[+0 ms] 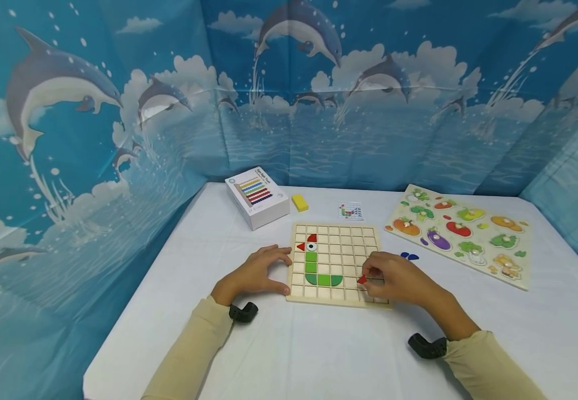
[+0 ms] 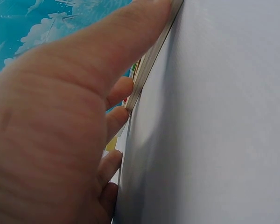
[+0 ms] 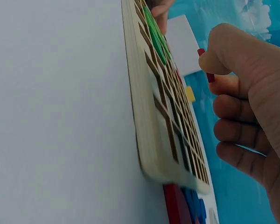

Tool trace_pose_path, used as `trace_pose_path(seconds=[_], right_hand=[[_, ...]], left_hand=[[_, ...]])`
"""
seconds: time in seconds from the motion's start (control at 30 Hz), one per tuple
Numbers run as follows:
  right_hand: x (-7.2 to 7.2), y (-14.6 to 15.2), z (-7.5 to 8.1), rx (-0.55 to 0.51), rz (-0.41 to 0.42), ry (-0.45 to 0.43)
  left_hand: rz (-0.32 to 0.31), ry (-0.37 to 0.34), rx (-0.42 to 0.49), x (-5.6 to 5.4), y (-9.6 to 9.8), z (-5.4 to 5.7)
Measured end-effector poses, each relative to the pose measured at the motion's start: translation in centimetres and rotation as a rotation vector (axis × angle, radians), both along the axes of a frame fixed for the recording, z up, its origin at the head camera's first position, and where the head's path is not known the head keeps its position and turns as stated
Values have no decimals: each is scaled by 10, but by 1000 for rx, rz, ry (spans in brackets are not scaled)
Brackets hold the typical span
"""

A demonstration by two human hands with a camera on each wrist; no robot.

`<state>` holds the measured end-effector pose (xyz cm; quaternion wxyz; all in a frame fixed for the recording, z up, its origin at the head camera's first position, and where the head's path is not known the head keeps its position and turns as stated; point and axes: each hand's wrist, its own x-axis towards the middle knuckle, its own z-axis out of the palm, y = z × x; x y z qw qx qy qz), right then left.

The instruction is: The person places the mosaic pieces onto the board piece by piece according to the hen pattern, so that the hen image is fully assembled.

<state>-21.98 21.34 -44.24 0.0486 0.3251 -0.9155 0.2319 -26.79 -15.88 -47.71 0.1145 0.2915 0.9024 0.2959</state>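
Small red piece (image 1: 362, 279): over the board's near right part; in the right wrist view, clear of the surface.
Hidden: part of its outline, beneath the fingertips — full shape uncertain.
Cut off: both sleeves (image 1: 194, 347), at the lower border of the head view.
Direction: narrow edge seen in the right wrist view, long axis steep, upper left to lower right; which way any tip points cannot be told.
Right hand (image 1: 394, 275): grip clamped on the red piece, thumb against forefinger; it covers some near right squares.
Left hand (image 1: 256, 270): grip apart, thumb and fingers spread along the board's left edge.
Board (image 1: 349, 256): flat on the worktop (image 1: 269, 355), bearing a bird whose red beak (image 1: 301, 246) points left.
Surroundings: box (image 1: 259, 197), yellow block (image 1: 299, 203) and card (image 1: 350, 211) beyond; blue pieces (image 1: 409, 256) and vegetable puzzle (image 1: 431, 254) to the right.
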Motion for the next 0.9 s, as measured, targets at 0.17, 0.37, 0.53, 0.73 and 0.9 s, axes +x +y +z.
trace_pose_path(seconds=[0.17,0.37,0.53,0.73,0.9], right_hand=[[-7,-16,2,-12,34,-5],[-13,-40,3,-13,85,-43],[-15,-61,1,11,142,-76],[-11,-75,-2,88,148,-124],[-10,-77,-6,111,168,-152]], left_hand=[[8,-3,-11,-1,0,-1],[-4,8,-10,-3,0,-3],[-11,9,-2,-3,0,-2],[-18,12,3,-3,0,0],[-13,15,-5,-3,1,0]])
